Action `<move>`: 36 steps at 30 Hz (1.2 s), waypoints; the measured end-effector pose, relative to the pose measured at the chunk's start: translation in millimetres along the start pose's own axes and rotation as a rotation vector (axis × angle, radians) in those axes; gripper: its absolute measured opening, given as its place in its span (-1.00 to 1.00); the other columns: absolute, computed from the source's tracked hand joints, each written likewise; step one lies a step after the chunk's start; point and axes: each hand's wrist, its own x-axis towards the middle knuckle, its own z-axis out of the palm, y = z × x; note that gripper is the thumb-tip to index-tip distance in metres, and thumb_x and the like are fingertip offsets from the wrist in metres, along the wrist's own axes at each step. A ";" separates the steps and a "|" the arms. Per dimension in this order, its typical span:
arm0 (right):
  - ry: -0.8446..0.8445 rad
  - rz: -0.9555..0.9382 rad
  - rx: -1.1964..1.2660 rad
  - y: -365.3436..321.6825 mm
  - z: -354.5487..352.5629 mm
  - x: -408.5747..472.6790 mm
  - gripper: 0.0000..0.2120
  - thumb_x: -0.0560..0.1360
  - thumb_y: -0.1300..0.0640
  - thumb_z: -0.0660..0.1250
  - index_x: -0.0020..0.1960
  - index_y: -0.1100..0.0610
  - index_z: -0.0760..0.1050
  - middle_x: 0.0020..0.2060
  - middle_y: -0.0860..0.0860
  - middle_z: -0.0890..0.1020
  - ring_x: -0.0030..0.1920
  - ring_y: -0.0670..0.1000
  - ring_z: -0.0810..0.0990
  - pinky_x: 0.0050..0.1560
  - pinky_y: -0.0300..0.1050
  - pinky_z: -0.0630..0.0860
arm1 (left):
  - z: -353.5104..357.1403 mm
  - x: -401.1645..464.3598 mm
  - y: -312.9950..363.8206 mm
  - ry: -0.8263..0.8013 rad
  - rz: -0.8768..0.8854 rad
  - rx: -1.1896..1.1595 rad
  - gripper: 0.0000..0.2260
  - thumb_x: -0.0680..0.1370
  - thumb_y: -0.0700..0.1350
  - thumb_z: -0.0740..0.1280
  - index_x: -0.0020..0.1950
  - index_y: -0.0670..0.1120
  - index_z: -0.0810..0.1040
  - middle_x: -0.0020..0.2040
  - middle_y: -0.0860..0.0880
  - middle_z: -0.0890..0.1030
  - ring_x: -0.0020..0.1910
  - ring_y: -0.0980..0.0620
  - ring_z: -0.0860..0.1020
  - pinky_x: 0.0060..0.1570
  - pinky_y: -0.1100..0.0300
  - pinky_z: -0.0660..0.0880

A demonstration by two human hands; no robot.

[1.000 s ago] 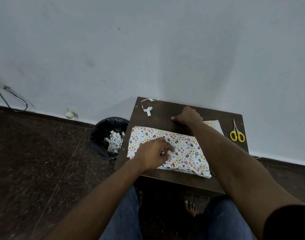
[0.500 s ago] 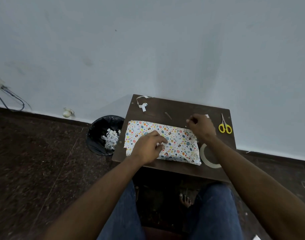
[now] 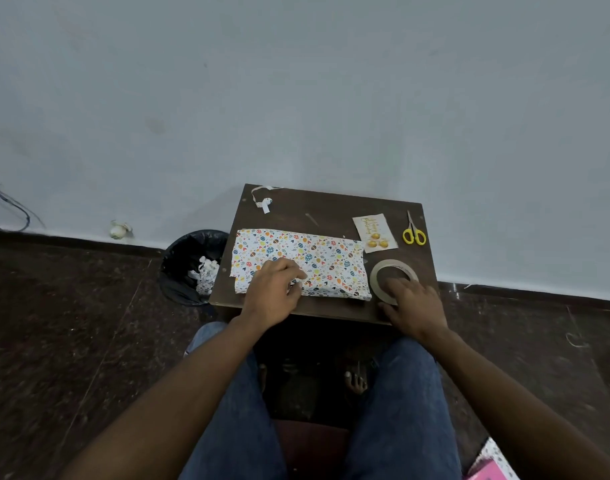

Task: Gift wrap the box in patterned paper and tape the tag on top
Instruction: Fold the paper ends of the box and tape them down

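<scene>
On the small dark table (image 3: 334,209), toward its near-left part, lies the box (image 3: 317,258), covered in white patterned paper printed with coloured balloons, hearts and leaf sprigs. It lies flat, long side across the table; the paper's left edge is ragged and slightly lifted.

Left hand (image 3: 274,292) rests on the near side of the box, fingers curled down and pinching a fold of paper — the fold itself is largely hidden under the knuckles. Right hand (image 3: 414,306) lies over the near rim of the tape roll (image 3: 393,275), fingers loosely spread across the ring and touching it; whether any finger hooks the rim cannot be told. The roll sits just beside the box's right end.

Tag (image 3: 375,233), cream with gold lettering and yellow ornaments, lies flat beyond the tape roll, its corner close to the box's far-right corner. The lettering is too small to read. Yellow-handled scissors (image 3: 413,230) lie near the table's right edge, closed. A curled paper strip (image 3: 263,199) sits at the far-left corner.

Bare tabletop shows along the far side, between strip and tag. The box's near edge runs close to the table's front edge. A black bin (image 3: 192,265) with paper scraps stands on the floor against the left side — partly cut off by the table.
</scene>
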 end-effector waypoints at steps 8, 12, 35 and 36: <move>0.268 0.283 0.629 -11.1 -11.4 4.5 -0.90 0.53 0.05 0.38 -0.13 0.05 0.58 -0.16 -0.04 0.62 -0.13 0.04 0.59 0.00 0.01 0.51 | -12.1 -4.8 27.3 0.005 -0.082 -0.166 -0.84 0.57 -0.17 0.35 0.10 -0.01 0.66 0.05 0.09 0.61 0.09 0.09 0.52 0.03 0.10 0.49; 0.368 0.131 1.099 -33.9 -36.1 3.9 -0.97 0.51 0.18 0.44 -0.08 0.08 0.62 -0.21 -0.06 0.67 -0.19 -0.09 0.61 -0.13 -0.20 0.53 | -13.7 7.8 72.4 0.047 -0.323 -0.591 -0.87 0.59 -0.14 0.36 0.08 -0.10 0.67 -0.05 0.03 0.68 -0.06 0.12 0.61 0.01 0.12 0.55; 0.311 -0.190 1.354 -100.5 -42.4 6.3 -0.82 0.46 0.30 0.47 0.01 0.11 0.65 -0.06 -0.07 0.72 -0.04 -0.07 0.70 -0.02 -0.17 0.60 | -34.3 7.7 93.9 -0.051 -0.405 -1.080 -0.79 0.64 -0.25 0.23 0.19 -0.23 0.60 0.12 -0.23 0.65 0.10 -0.05 0.63 0.12 0.10 0.58; 0.306 -0.188 1.354 -99.6 -41.9 6.1 -0.82 0.46 0.30 0.47 0.01 0.10 0.65 -0.05 -0.06 0.72 -0.03 -0.06 0.70 -0.01 -0.13 0.61 | -34.4 7.8 93.4 -0.057 -0.395 -1.063 -0.79 0.63 -0.26 0.24 0.21 -0.25 0.59 0.13 -0.25 0.64 0.12 -0.08 0.63 0.16 0.06 0.57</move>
